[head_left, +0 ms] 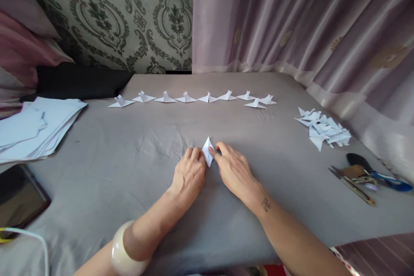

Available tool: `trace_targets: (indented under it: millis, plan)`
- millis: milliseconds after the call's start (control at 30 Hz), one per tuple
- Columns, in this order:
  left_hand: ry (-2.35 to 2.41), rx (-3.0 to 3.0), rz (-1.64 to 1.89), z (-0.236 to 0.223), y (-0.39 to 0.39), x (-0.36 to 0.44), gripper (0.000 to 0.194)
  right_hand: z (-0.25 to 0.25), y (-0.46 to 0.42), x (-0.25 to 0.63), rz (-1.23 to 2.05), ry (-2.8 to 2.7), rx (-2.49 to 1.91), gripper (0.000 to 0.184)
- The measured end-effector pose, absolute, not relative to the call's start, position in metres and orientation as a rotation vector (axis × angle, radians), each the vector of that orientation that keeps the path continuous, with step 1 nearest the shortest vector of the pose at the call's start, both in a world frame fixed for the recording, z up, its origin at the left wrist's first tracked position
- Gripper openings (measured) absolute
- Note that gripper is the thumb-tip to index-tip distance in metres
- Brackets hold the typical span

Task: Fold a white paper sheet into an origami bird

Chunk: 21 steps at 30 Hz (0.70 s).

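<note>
A small white folded paper point(208, 155), diamond-shaped with a crease down its middle, lies on the grey cloth in front of me. My left hand point(190, 170) has its fingers curled and closed on the paper's left edge; its fingertips are partly hidden. From the right, my right hand point(233, 167) presses a digit onto the paper's face, with the other fingers bent beside its right edge. Beyond both hands, several folded paper figures point(185, 97) stand in a row, pointed ends spread sideways.
To the right lie a pile of folded white papers point(330, 130), a slim cutter point(354, 187) and a blue-handled tool point(391, 180). On the left are a stack of white sheets point(61, 127), a dark-screened device point(21, 194) and a white cable point(40, 239). A curtain point(258, 17) hangs behind.
</note>
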<state>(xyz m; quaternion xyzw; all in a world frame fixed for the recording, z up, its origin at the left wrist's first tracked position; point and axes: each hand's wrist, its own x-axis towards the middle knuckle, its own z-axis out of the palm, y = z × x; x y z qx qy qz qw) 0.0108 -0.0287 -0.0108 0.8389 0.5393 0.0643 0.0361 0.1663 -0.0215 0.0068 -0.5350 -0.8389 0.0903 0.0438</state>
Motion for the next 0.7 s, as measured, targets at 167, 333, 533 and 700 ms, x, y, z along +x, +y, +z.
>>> trace_targets:
  millis: [167, 333, 533, 700]
  plan:
    - [1.612, 2.322, 0.527, -0.013, -0.02, -0.005, 0.032, 0.005, -0.02, 0.173, 0.306, -2.489, -1.624, 0.04]
    - [1.642, 1.84, 0.724, -0.006, -0.005, -0.007, 0.019, 0.002, -0.015, 0.17, 0.402, -2.276, -1.707, 0.024]
    - [1.613, 1.738, 0.779, -0.008, 0.0, -0.002, 0.012, -0.006, -0.011, 0.163, 0.516, -2.097, -1.707, 0.013]
    - [1.335, 1.205, 1.098, -0.007, -0.003, 0.0, 0.02, -0.007, -0.006, 0.159, 0.6, -1.764, -1.483, 0.023]
